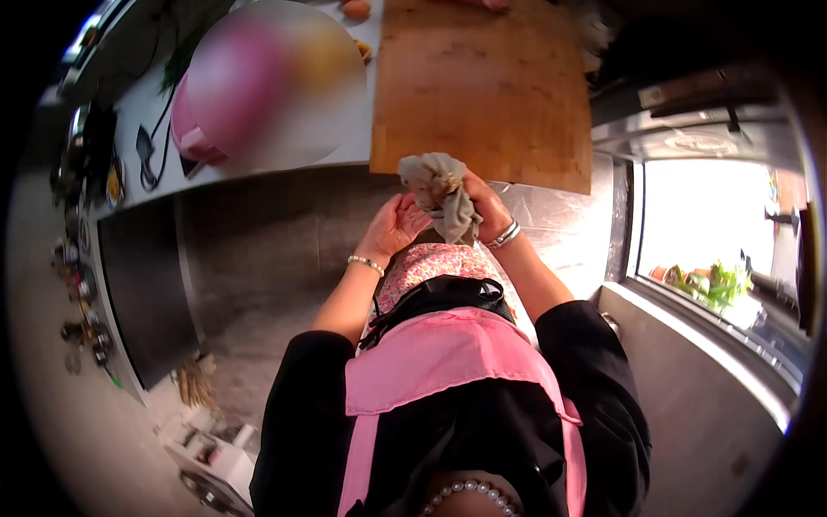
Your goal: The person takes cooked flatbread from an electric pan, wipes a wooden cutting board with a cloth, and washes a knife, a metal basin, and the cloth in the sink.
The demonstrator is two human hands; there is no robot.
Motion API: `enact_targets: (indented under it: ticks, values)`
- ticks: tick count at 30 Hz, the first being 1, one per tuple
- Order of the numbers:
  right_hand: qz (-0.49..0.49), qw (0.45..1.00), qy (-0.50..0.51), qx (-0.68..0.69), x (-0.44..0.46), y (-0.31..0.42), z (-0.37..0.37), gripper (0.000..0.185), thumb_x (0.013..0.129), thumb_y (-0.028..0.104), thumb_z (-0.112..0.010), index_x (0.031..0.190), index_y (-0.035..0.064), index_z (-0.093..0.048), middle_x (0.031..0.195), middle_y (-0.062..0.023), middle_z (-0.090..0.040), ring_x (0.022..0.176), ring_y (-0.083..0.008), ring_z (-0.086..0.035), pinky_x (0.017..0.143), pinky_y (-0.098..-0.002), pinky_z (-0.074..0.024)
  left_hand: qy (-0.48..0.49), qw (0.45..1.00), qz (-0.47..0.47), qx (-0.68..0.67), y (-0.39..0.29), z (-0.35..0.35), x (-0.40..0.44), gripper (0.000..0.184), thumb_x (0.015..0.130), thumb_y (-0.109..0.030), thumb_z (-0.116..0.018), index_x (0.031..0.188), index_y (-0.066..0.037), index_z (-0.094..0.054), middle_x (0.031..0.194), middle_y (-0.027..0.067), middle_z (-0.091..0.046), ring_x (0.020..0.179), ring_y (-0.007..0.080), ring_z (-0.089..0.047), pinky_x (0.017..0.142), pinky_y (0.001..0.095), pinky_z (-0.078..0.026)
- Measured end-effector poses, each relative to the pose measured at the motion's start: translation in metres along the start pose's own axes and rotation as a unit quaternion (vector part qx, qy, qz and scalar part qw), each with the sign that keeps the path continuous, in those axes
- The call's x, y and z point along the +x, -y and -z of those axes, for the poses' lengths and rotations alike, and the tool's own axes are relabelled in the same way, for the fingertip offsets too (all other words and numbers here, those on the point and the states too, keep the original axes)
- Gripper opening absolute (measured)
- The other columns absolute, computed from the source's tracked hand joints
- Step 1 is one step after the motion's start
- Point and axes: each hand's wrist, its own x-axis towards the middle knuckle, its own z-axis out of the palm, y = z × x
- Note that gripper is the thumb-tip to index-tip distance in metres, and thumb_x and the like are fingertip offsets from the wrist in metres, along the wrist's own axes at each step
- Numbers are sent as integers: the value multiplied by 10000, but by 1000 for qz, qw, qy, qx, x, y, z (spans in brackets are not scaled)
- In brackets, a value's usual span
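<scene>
A crumpled grey cloth (435,177) with brownish stains hangs from my right hand (489,207), whose fingers are closed around its right side. My left hand (396,222) is turned palm up just left of the cloth, its fingers loosely curled and open with nothing seen in them. Both hands are in front of my apron (452,358), below the near edge of a wooden cutting board (482,95). Part of the cloth overlaps that edge in the view.
A pink appliance (194,129), partly blurred, stands on the white counter (349,151) left of the board. A black cord and plug (145,142) lie beside it. An egg-like object (356,9) sits at the back. On the right, leafy greens (719,284) are by a bright window.
</scene>
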Motion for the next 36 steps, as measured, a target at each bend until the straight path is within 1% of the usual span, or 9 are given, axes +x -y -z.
enact_targets:
  ticks: [3,7,11,16,24,27,29,32,36]
  values:
    - [61,955,-38,287,-43,-24,25,534,860,288,-427,1281,-20,-316,1278,-208,-383,1156,-296,-419,992,-398,-332,-52,994,97,-18,12,-19,-1,412,924,-234,-294,929,66,-576,1134,219,-517,1099,361,-465,977,439,-365]
    - [234,913,-91,321,-131,-44,11,402,910,280,-380,1215,20,-418,1185,-143,-497,1073,-272,-497,915,-395,-419,-76,977,199,23,57,-40,11,387,917,-201,-307,929,66,-586,1144,214,-516,1164,340,-409,1000,437,-337]
    - [426,854,94,284,-220,-87,-23,453,908,277,-363,1292,40,-314,1266,-157,-412,1131,-289,-446,976,-402,-351,-106,942,315,55,103,-30,11,360,909,-172,-320,920,61,-594,1152,189,-521,1166,308,-419,1001,410,-342]
    - [541,803,-181,172,-320,-175,-66,483,909,299,-353,1298,20,-292,1291,-155,-382,1162,-295,-411,1009,-386,-307,-149,882,435,101,165,-31,-35,361,912,-180,-318,935,50,-596,1150,153,-535,1143,280,-449,993,394,-353]
    - [709,616,-244,239,-521,-324,-101,479,883,284,-410,1251,-20,-361,1205,-172,-467,1078,-282,-479,962,-380,-353,-198,807,547,103,351,-10,-70,300,902,-148,-363,957,53,-579,1162,141,-529,1142,274,-449,984,391,-363]
    - [770,504,-311,239,-582,-416,-115,507,851,290,-394,1245,-27,-365,1233,-196,-432,1128,-296,-437,1002,-388,-307,-206,771,570,196,428,-7,-99,286,895,-142,-379,948,56,-579,1150,143,-536,1135,277,-454,976,397,-371]
    - [843,453,-112,269,-616,-450,-157,484,844,257,-386,1230,-34,-381,1207,-205,-453,1127,-312,-435,1003,-417,-299,-217,732,612,207,476,-2,-118,282,893,-145,-388,942,58,-577,1159,150,-528,1137,289,-448,971,414,-372]
    - [885,235,-271,297,-640,-540,-181,399,872,211,-377,1202,-9,-420,1158,-186,-495,1092,-305,-455,987,-429,-314,-229,699,628,255,531,-4,-141,288,893,-149,-385,934,64,-575,1170,159,-517,1142,305,-439,966,430,-375]
    - [927,107,-311,179,-621,-602,-218,399,880,221,-348,1201,-1,-432,1222,-170,-465,1152,-284,-424,1033,-419,-238,-223,661,646,309,577,-4,-153,315,901,-152,-349,928,73,-569,1174,168,-508,1142,316,-436,970,446,-370]
